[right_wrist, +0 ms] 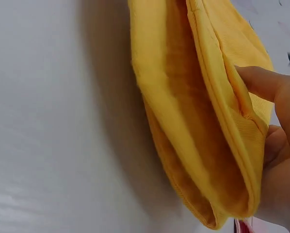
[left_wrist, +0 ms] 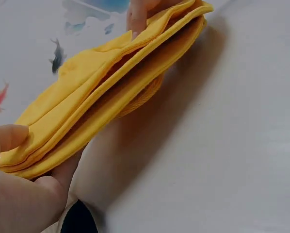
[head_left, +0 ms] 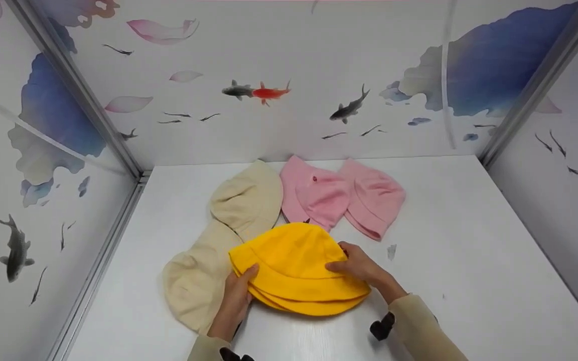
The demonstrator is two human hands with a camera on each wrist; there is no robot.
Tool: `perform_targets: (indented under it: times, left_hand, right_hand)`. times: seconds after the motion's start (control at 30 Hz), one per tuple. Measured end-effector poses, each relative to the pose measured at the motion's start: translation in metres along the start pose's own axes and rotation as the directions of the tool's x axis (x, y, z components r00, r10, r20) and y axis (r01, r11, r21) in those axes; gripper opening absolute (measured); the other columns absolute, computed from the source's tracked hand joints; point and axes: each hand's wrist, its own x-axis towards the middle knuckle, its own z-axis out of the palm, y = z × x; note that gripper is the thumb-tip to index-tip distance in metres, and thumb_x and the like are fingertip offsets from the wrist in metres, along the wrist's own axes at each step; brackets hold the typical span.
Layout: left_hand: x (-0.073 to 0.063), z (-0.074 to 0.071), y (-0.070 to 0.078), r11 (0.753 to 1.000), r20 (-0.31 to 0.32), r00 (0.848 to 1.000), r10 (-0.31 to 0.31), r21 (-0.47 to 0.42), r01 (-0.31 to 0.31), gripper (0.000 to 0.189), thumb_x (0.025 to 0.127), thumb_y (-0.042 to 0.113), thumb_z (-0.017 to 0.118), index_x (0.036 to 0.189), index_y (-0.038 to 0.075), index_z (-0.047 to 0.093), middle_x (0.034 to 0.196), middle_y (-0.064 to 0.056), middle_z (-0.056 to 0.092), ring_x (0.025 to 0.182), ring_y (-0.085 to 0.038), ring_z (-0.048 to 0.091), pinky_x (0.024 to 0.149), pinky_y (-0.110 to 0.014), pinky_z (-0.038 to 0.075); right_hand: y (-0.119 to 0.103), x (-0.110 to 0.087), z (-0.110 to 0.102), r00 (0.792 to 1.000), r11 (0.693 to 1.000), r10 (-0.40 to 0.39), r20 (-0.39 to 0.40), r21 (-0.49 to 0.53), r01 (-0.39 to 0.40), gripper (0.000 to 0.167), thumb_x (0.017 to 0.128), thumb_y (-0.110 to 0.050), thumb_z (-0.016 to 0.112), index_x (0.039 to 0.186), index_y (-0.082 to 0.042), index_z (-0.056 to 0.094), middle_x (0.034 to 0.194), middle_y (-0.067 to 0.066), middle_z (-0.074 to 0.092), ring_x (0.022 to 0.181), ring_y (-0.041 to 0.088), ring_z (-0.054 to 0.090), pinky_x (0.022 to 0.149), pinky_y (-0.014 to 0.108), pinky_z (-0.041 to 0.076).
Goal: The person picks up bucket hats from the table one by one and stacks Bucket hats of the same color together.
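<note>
A yellow bucket hat (head_left: pixel 294 255), flattened with its crown away from me, is held above the white table by both hands. Several brim layers show at its near edge; whether a second hat is among them I cannot tell. My left hand (head_left: pixel 237 296) grips the brim's left end, thumb (left_wrist: pixel 11 137) on top and fingers underneath. On the right side, my right hand (head_left: pixel 362 265) pinches the hat, its thumb on the upper face and the other fingers largely hidden. In the right wrist view the yellow brim (right_wrist: pixel 159 82) gapes between its layers.
Two cream bucket hats (head_left: pixel 249 198) (head_left: pixel 193 281) lie to the left, partly overlapping. Two pink hats (head_left: pixel 319 193) (head_left: pixel 377 195) lie side by side at the back, near the rear wall (head_left: pixel 289 125). The white tabletop (head_left: pixel 494 281) extends to the right, with side walls on both sides.
</note>
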Motion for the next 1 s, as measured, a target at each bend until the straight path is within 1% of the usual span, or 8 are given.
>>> perform_targets:
  times: [0.23, 0.37, 0.43, 0.5, 0.57, 0.67, 0.8, 1.0]
  left_hand:
    - [0.001, 0.005, 0.009, 0.998, -0.024, 0.999, -0.023, 0.061, 0.025, 0.07, 0.1, 0.034, 0.06, 0.154, 0.004, 0.027, 0.145, -0.021, 0.048, 0.103, -0.014, 0.061, 0.081, -0.027, 0.057]
    - [-0.001, 0.01, 0.01, 0.998, 0.028, 0.999, -0.022, 0.059, 0.02, 0.066, 0.101, 0.03, 0.059, 0.152, 0.0, 0.03, 0.131, -0.018, 0.059, 0.092, -0.011, 0.065, 0.071, -0.025, 0.058]
    - [-0.001, 0.013, 0.009, 0.998, 0.084, 0.996, -0.02, 0.068, 0.014, 0.064, 0.102, 0.028, 0.059, 0.149, -0.005, 0.033, 0.125, -0.017, 0.063, 0.092, -0.012, 0.067, 0.072, -0.027, 0.059]
    - [-0.002, 0.017, 0.008, 0.993, 0.124, 0.992, -0.025, 0.117, 0.011, 0.062, 0.102, 0.029, 0.059, 0.147, -0.008, 0.039, 0.124, -0.016, 0.065, 0.095, -0.013, 0.068, 0.076, -0.029, 0.061]
    - [-0.003, 0.023, 0.006, 0.985, 0.142, 0.989, -0.038, 0.172, 0.013, 0.06, 0.101, 0.031, 0.059, 0.145, -0.008, 0.044, 0.125, -0.016, 0.066, 0.097, -0.015, 0.068, 0.08, -0.031, 0.061]
    - [-0.006, 0.035, 0.004, 0.969, 0.151, 0.987, -0.062, 0.247, 0.023, 0.058, 0.102, 0.035, 0.057, 0.143, -0.005, 0.049, 0.125, -0.014, 0.067, 0.097, -0.015, 0.068, 0.082, -0.032, 0.061]
    - [-0.008, 0.05, 0.0, 0.973, 0.21, 0.975, -0.071, 0.228, 0.021, 0.052, 0.104, 0.032, 0.053, 0.141, -0.005, 0.052, 0.125, -0.014, 0.067, 0.098, -0.017, 0.069, 0.085, -0.035, 0.061]
    - [-0.009, 0.068, -0.006, 0.983, 0.288, 0.957, -0.049, 0.186, -0.006, 0.043, 0.105, 0.022, 0.052, 0.137, -0.007, 0.055, 0.124, -0.018, 0.068, 0.1, -0.02, 0.071, 0.085, -0.036, 0.061]
  right_hand:
    - [0.004, -0.012, -0.026, 1.0, 1.0, -0.026, -0.008, 0.014, 0.027, 0.043, 0.086, -0.017, 0.072, 0.126, -0.004, 0.061, 0.116, 0.009, 0.067, 0.103, 0.024, 0.055, 0.111, 0.053, 0.04]
    - [0.004, -0.019, -0.047, 1.0, 1.0, -0.004, -0.023, -0.016, 0.004, 0.044, 0.086, -0.018, 0.071, 0.127, -0.006, 0.061, 0.117, 0.009, 0.065, 0.106, 0.025, 0.054, 0.112, 0.055, 0.038]
    - [0.005, -0.023, -0.058, 1.0, 0.999, 0.0, -0.017, -0.042, -0.001, 0.047, 0.087, -0.019, 0.071, 0.131, -0.007, 0.059, 0.122, 0.01, 0.064, 0.109, 0.026, 0.054, 0.113, 0.057, 0.037]
    - [0.007, -0.026, -0.069, 1.0, 0.997, -0.016, -0.009, -0.073, 0.015, 0.052, 0.088, -0.021, 0.071, 0.136, -0.008, 0.057, 0.128, 0.01, 0.063, 0.112, 0.026, 0.054, 0.116, 0.06, 0.034]
    - [0.009, -0.029, -0.081, 0.999, 0.994, -0.037, 0.0, -0.102, 0.037, 0.052, 0.089, -0.023, 0.071, 0.137, -0.007, 0.057, 0.128, 0.01, 0.064, 0.11, 0.026, 0.055, 0.114, 0.058, 0.037]
    - [0.014, -0.034, -0.098, 0.999, 0.988, -0.036, -0.006, -0.15, 0.034, 0.047, 0.09, -0.027, 0.071, 0.131, -0.007, 0.06, 0.119, 0.009, 0.066, 0.103, 0.023, 0.056, 0.107, 0.05, 0.045]
    - [0.024, -0.042, -0.116, 1.0, 0.978, 0.005, -0.028, -0.207, -0.011, 0.043, 0.089, -0.034, 0.072, 0.122, -0.008, 0.061, 0.108, 0.007, 0.064, 0.097, 0.021, 0.056, 0.094, 0.038, 0.048]
    - [0.035, -0.05, -0.132, 0.997, 0.969, 0.058, -0.046, -0.238, -0.067, 0.049, 0.089, -0.043, 0.072, 0.121, -0.008, 0.059, 0.108, 0.007, 0.063, 0.096, 0.021, 0.056, 0.091, 0.035, 0.051]
